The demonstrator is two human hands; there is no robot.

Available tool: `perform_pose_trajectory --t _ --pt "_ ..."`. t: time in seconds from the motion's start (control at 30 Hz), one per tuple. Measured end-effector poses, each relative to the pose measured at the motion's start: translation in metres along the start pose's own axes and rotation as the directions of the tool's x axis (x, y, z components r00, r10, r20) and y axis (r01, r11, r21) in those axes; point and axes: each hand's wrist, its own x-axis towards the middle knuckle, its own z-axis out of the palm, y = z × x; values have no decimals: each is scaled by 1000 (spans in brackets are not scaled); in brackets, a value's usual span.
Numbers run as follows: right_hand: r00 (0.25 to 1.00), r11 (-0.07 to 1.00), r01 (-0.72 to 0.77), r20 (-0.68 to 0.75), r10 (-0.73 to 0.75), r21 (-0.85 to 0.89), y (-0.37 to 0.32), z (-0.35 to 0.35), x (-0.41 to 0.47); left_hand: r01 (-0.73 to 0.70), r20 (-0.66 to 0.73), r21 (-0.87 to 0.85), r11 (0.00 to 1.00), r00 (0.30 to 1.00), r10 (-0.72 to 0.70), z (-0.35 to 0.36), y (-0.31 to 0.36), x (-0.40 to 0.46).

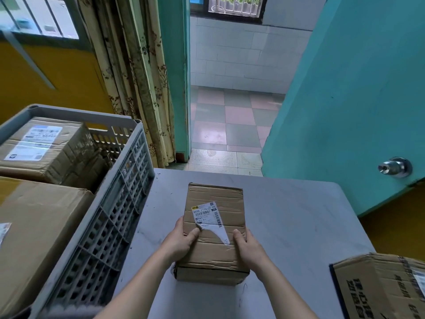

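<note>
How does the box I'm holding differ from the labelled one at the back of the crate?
The held box lies on the table, gripped by the left hand and right hand; the crate box sits in the grey crate, untouched. The held box's label is partly peeled, its lower part lifted; the crate box's label lies flat. Both are creased brown cardboard with white printed labels.
</note>
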Motion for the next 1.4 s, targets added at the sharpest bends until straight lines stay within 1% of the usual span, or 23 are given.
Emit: perform_pose_trajectory --t 0.23,0.37,0.47,0.57,0.73,0.83,0.93,1.03,1.2,1.4 --pt "999 999 42 3 -42 6 -1 -3 -6 -12 -25 -34 999 1000 11 -5 2 -14" --pt "997 998 65 -47 -65 4 -8 -19 -19 -27 -46 -31 999 999 25 -1 19 -25" --pt "993 996 73 -99 -68 51 -11 -40 -25 -61 -59 8 998 996 62 3 42 -30" --pt "985 995 60 -168 -46 76 -13 -70 -38 -117 -44 21 993 992 118 16 73 -38" --pt "954 990 90 -295 -56 105 -11 -129 -64 -206 -12 -76 976 978 206 47 122 -51" --pt "935 995 73 -352 -47 61 -11 -162 -77 -245 28 -129 961 968 250 69 145 -53" --pt "912 996 81 -405 -59 37 -9 -198 -86 -322 33 -183 929 942 333 90 175 -58" --pt "891 995 87 -450 -58 44 -2 -234 -86 -332 76 -234 914 931 357 112 200 -58" --pt "887 994 97 -457 -62 53 14 -291 -64 -311 112 -279 908 929 353 151 241 -47" --pt "927 998 55 -373 -44 21 54 -358 -14 -241 158 -295 925 942 296 216 283 -18"
